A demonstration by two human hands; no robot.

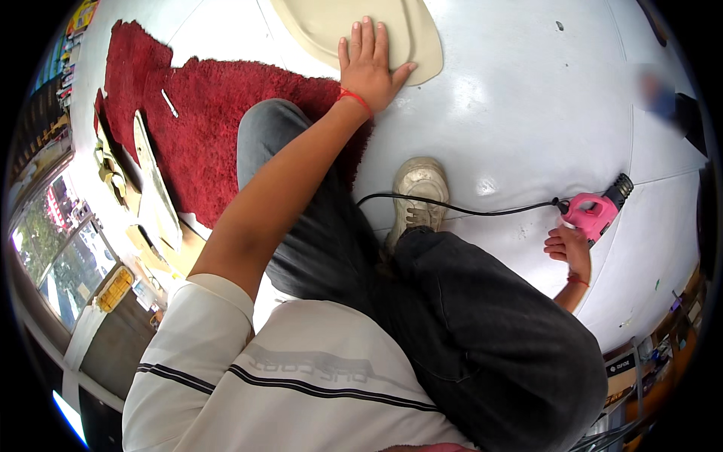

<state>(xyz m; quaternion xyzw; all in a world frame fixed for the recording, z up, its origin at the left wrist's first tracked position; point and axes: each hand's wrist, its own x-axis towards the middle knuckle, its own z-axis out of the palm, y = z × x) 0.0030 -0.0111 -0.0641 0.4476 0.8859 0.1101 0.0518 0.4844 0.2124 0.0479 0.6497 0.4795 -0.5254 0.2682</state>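
My left hand (370,71) lies flat on a beige moulded panel (316,34) at the top, its fingers slightly spread and the thumb out to the right. At the far right, my right hand (568,248) is beside a pink corded hand tool (587,211) with a looped handle and a black ribbed end. The fingers of that hand point left, partly bent and slightly apart, outside the handle loop. I cannot tell whether the hand touches the tool. A black cord (482,212) runs left from the tool across my shoe (420,188).
A red shaggy carpet piece (203,128) lies left of my legs, with a small white stick (169,103) on it. Flat beige cut pieces (156,188) lie farther left. Boxes and clutter (625,373) stand at lower right. The floor (497,113) is pale, with seams.
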